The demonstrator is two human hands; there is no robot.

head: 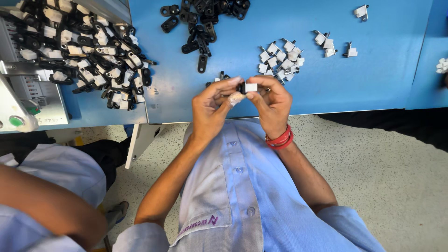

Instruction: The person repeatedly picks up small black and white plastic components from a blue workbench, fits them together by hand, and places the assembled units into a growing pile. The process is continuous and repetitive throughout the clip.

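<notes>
My left hand (212,105) and my right hand (271,102) meet just in front of the blue table's near edge (326,93). Between their fingertips they pinch one small part (248,87), a black piece joined to a white plastic block. A finger of my left hand has a pale wrap on it. A red band circles my right wrist. Just beyond the fingers lies a small heap of white plastic pieces with metal pins (280,58).
Loose black clips (203,23) lie at the table's far middle. A big heap of joined black-and-white parts (88,51) fills the left, beside a grey machine with a green button (16,121). A co-worker's arm (46,200) is at lower left. Speckled floor lies below.
</notes>
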